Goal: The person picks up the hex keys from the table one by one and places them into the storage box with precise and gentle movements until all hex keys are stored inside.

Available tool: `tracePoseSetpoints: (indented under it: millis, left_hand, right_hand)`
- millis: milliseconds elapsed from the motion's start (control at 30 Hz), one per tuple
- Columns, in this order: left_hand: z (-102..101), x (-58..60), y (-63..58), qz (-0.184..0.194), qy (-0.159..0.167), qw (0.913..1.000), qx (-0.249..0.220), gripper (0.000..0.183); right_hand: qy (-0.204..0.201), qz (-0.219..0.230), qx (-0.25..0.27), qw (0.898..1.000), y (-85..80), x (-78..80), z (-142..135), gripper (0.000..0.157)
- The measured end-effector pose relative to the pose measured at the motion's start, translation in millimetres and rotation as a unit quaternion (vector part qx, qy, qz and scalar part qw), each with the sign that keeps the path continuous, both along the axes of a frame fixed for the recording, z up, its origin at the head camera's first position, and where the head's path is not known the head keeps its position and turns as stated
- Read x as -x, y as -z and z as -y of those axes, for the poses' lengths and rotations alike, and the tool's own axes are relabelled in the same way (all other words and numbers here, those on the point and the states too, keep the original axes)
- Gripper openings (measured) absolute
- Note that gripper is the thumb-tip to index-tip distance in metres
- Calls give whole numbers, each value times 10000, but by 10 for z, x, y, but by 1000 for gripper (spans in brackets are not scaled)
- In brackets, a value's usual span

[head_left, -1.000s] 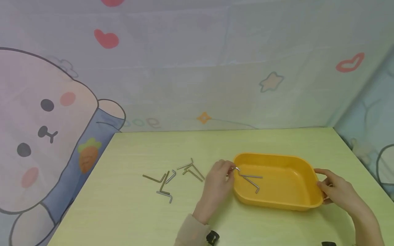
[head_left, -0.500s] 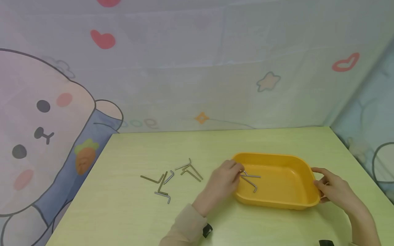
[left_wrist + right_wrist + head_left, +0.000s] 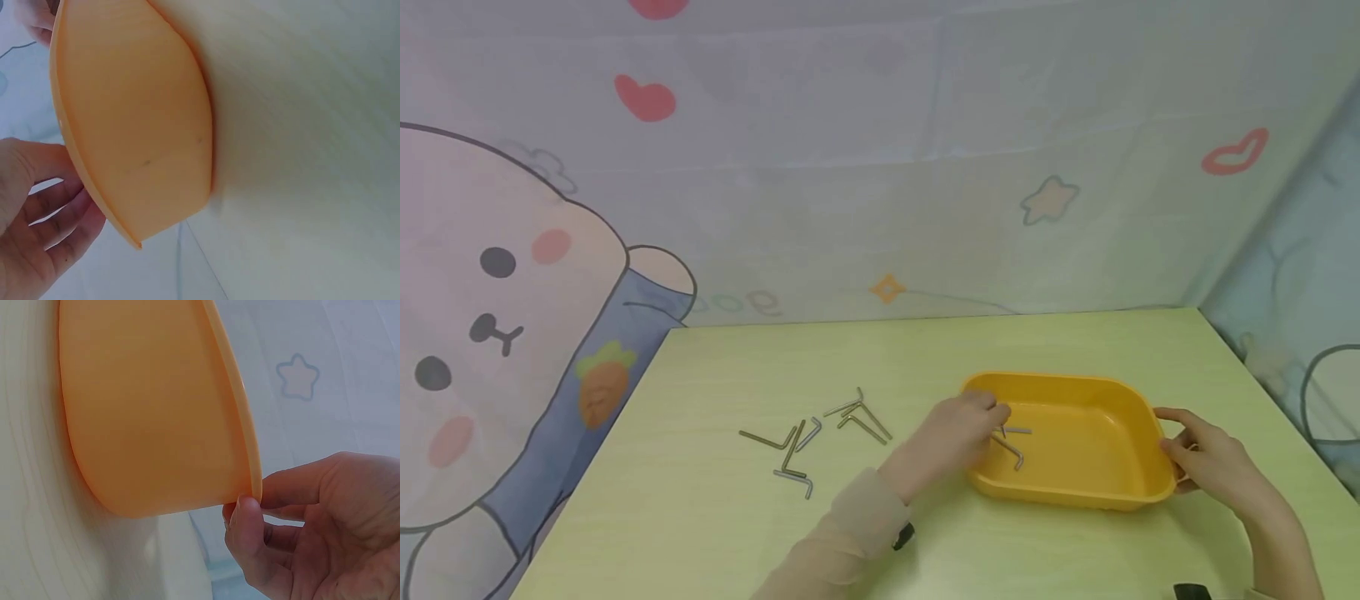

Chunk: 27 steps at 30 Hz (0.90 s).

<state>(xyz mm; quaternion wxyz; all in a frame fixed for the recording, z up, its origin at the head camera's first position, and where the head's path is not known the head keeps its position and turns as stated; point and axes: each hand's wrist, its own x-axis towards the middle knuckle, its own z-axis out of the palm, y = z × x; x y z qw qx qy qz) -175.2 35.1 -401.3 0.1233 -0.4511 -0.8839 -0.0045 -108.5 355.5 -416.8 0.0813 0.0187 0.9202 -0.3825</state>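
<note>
A yellow plastic tray (image 3: 1067, 497) stands on the table's right side. Over its left rim reaches my left hand (image 3: 951, 433), slightly blurred; the end of a hex key (image 3: 1003, 432) shows right under its fingertips. In the left wrist view the fingertips of that hand (image 3: 37, 225) are hidden behind the tray wall (image 3: 131, 112). Further hex keys (image 3: 1009, 451) lie inside the tray at its left end. At the tray's right end my right hand (image 3: 1213, 462) grips the rim, thumb and fingers pinching its edge (image 3: 253, 456) in the right wrist view.
Several silver and brass-coloured hex keys (image 3: 762, 439) lie loose on the pale table (image 3: 700, 533), left of the tray. A printed cloth (image 3: 850, 225) hangs behind the table and along its right side.
My left hand has moved right, further over the rim into the tray, carrying the hex key down towards the others. The right hand keeps its grip on the tray. The head view has shifted slightly.
</note>
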Motion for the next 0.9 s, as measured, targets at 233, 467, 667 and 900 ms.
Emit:
tracePoseSetpoints:
  millis: [233,467,667,900]
  left_hand:
    - [-117,20,-61,543,253,9962,636,14]
    - [-199,76,-33,891,416,9897,1045,9]
    - [-270,139,24,1191,573,9815,1385,14]
    - [-317,168,103,1228,632,9790,1501,27]
  right_hand:
    - [-25,-39,4,10000,4,8,3,49]
    - [1,-13,-25,10000,-1,11,8,48]
    - [3,24,35,10000,-3,7,8,49]
    - [22,3,17,10000,0,6,7,49]
